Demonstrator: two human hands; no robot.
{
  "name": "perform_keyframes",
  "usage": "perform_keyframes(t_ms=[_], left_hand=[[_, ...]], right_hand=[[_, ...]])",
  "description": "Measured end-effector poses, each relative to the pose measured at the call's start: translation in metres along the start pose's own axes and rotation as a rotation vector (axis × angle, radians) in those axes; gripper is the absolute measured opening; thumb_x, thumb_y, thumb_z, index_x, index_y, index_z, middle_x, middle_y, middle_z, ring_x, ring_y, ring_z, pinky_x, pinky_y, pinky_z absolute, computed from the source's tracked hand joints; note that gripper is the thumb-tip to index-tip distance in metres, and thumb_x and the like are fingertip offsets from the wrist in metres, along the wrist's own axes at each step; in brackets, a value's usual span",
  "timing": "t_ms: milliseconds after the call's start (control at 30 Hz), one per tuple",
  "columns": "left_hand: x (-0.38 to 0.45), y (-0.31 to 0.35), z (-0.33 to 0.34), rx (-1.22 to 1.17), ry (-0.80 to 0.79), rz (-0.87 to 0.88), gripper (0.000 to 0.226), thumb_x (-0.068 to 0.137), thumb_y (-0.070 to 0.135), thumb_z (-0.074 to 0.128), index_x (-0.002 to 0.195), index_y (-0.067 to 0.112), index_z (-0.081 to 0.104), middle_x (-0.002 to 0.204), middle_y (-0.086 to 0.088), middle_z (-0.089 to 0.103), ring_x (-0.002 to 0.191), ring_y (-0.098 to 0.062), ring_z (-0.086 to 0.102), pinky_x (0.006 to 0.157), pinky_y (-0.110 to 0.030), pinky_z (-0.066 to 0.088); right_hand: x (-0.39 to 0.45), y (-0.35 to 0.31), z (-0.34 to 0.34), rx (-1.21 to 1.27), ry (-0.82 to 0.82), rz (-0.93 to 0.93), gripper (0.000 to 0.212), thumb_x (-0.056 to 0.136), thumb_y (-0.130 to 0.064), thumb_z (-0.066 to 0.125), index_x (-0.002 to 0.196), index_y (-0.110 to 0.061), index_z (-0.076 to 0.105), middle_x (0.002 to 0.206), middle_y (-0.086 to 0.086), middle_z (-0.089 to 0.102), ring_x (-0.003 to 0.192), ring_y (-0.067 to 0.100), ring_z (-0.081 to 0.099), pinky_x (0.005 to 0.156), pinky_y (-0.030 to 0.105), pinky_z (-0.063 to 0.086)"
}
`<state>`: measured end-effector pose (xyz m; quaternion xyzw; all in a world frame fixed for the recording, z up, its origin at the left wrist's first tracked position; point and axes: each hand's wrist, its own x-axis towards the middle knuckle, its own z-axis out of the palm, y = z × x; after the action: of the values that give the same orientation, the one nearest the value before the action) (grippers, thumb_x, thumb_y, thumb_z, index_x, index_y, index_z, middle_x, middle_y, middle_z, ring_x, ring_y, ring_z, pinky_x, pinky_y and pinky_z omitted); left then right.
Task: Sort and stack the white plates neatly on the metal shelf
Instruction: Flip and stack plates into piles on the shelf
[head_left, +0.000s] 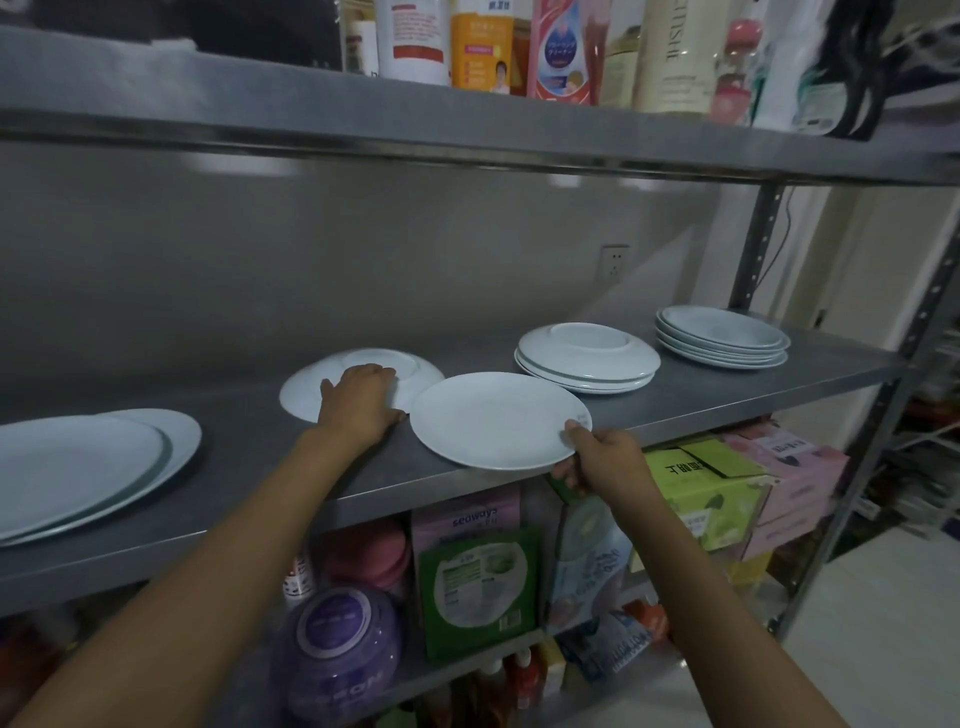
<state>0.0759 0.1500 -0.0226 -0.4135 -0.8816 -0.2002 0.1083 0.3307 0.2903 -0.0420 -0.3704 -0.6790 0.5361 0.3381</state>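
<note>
The right hand (597, 457) pinches the 4 o'clock rim of an upright plate (498, 418) overhanging the metal shelf (727, 395) front edge. At its 9 o'clock, the left hand (358, 402) lies open, palm down, on an upturned plate (358, 382); bare shelf lies between it and the far-left stack (83, 467).

Shelf (701, 395): grey metal, dull brushed finish. Plates (493, 415): white glazed ceramic, smooth, faint sheen. Boxes (478, 587) below: printed cardboard.

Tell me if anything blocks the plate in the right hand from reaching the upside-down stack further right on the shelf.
Nothing visible does. The right hand grips the flat plate at its near right rim, and only bare shelf lies between it and the upside-down stack. The left hand rests on another overturned plate, on the opposite side.
</note>
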Motion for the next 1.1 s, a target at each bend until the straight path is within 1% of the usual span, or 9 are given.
perform_keyframes(t_ms=[167, 300, 400, 533, 667, 767, 833, 933, 1100], left_hand=[[0.002, -0.002, 0.000, 0.156, -0.079, 0.039, 0.033, 0.091, 0.036, 0.061, 0.110, 0.010, 0.058, 0.121, -0.008, 0.056, 0.112, -0.029, 0.048, 0.094, -0.051, 0.040], [0.001, -0.005, 0.006, 0.263, -0.083, 0.079, 0.051, 0.095, 0.040, 0.052, 0.137, 0.014, 0.039, 0.127, -0.010, 0.048, 0.115, -0.030, 0.043, 0.084, -0.048, 0.043], [0.001, -0.013, 0.008, 0.385, -0.088, 0.113, 0.060, 0.097, 0.033, 0.049, 0.148, 0.021, 0.021, 0.125, -0.012, 0.045, 0.110, -0.032, 0.044, 0.075, -0.046, 0.049], [-0.001, -0.018, 0.004, 0.602, -0.057, 0.219, 0.061, 0.094, 0.007, 0.045, 0.150, 0.012, 0.018, 0.120, -0.016, 0.050, 0.099, -0.034, 0.054, 0.064, -0.038, 0.043], [-0.006, -0.028, -0.006, 0.630, -0.007, 0.264, 0.057, 0.083, 0.008, 0.067, 0.136, 0.004, 0.046, 0.091, -0.018, 0.062, 0.067, -0.034, 0.062, 0.049, -0.034, 0.043], [-0.002, -0.037, -0.006, 0.619, 0.073, 0.264, 0.068, 0.048, -0.001, 0.086, 0.112, -0.004, 0.064, 0.064, -0.019, 0.056, 0.039, -0.029, 0.052, 0.034, -0.026, 0.034], [-0.011, -0.030, -0.019, 0.620, -0.008, 0.170, 0.074, 0.056, -0.006, 0.079, 0.125, -0.005, 0.054, 0.078, -0.022, 0.059, 0.053, -0.032, 0.058, 0.040, -0.031, 0.044], [-0.015, -0.035, -0.025, 0.574, 0.062, 0.107, 0.080, 0.071, -0.010, 0.067, 0.142, -0.006, 0.030, 0.114, -0.024, 0.054, 0.092, -0.035, 0.062, 0.063, -0.036, 0.052], [-0.016, -0.054, -0.026, 0.640, 0.180, 0.054, 0.052, 0.050, -0.016, 0.069, 0.101, -0.011, 0.061, 0.079, -0.020, 0.063, 0.060, -0.031, 0.063, 0.038, -0.032, 0.050]], right_hand=[[0.005, 0.002, -0.010, -0.214, 0.106, -0.048, 0.050, 0.093, -0.038, 0.049, 0.073, 0.006, 0.063, 0.062, 0.021, 0.068, 0.051, 0.023, 0.058, 0.058, 0.033, 0.048], [0.005, -0.006, -0.014, -0.234, 0.316, -0.050, 0.043, 0.089, -0.036, 0.049, 0.121, -0.009, 0.053, 0.091, 0.012, 0.071, 0.092, 0.029, 0.063, 0.084, 0.039, 0.050], [-0.003, -0.015, -0.009, -0.180, 0.383, -0.129, 0.039, 0.090, -0.023, 0.049, 0.126, -0.011, 0.049, 0.076, 0.004, 0.066, 0.080, 0.024, 0.061, 0.074, 0.035, 0.047], [-0.013, -0.026, 0.008, -0.142, 0.395, -0.243, 0.037, 0.089, -0.020, 0.048, 0.125, -0.015, 0.050, 0.069, -0.001, 0.060, 0.080, 0.025, 0.061, 0.076, 0.038, 0.049], [-0.014, -0.036, 0.026, -0.073, 0.346, -0.267, 0.033, 0.090, -0.023, 0.048, 0.123, -0.018, 0.051, 0.071, 0.000, 0.063, 0.080, 0.019, 0.061, 0.078, 0.037, 0.048], [-0.016, -0.040, 0.038, -0.048, 0.319, -0.266, 0.031, 0.090, -0.022, 0.048, 0.120, -0.019, 0.051, 0.071, 0.000, 0.062, 0.079, 0.017, 0.060, 0.076, 0.034, 0.045], [-0.019, -0.041, 0.046, -0.064, 0.300, -0.269, 0.029, 0.090, -0.022, 0.048, 0.119, -0.018, 0.051, 0.071, 0.002, 0.062, 0.078, 0.018, 0.060, 0.076, 0.035, 0.045], [-0.023, -0.043, 0.059, -0.070, 0.264, -0.299, 0.026, 0.091, -0.020, 0.048, 0.117, -0.018, 0.052, 0.068, 0.004, 0.059, 0.073, 0.018, 0.058, 0.072, 0.035, 0.046], [-0.030, -0.051, 0.084, -0.085, 0.226, -0.325, 0.021, 0.091, -0.018, 0.048, 0.112, -0.019, 0.055, 0.065, 0.000, 0.055, 0.068, 0.013, 0.053, 0.071, 0.035, 0.044]])
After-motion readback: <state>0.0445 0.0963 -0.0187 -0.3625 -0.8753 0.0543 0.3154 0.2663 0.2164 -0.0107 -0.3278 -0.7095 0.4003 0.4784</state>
